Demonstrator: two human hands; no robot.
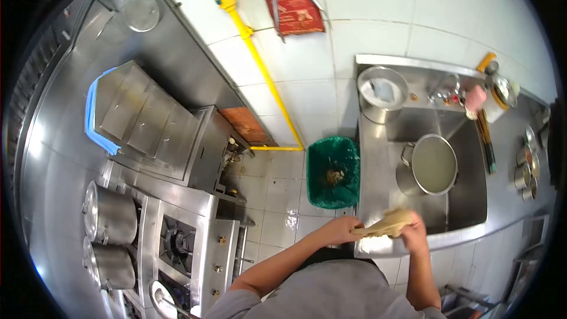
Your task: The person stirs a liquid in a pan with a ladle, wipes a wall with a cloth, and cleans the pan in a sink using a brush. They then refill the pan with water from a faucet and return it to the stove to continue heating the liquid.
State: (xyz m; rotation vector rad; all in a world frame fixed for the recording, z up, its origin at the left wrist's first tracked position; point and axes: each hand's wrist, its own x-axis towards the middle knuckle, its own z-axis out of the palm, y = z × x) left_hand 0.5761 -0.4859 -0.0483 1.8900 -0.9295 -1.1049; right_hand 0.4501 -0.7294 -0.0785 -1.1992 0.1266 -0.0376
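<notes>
A tan, crumpled cloth-like piece stretches between my two hands, over the front left corner of the steel sink counter. Its narrower left end is pinched in my left hand. My right hand has closed on the wider right end, near the sink's front edge. Beyond the hands, a steel pot of cloudy liquid stands in the sink basin.
A green bin stands on the floor left of the sink. Another pot is on the counter's back corner. The stove with large pots lies to the left. Bundled sticks rest at the sink's right rim.
</notes>
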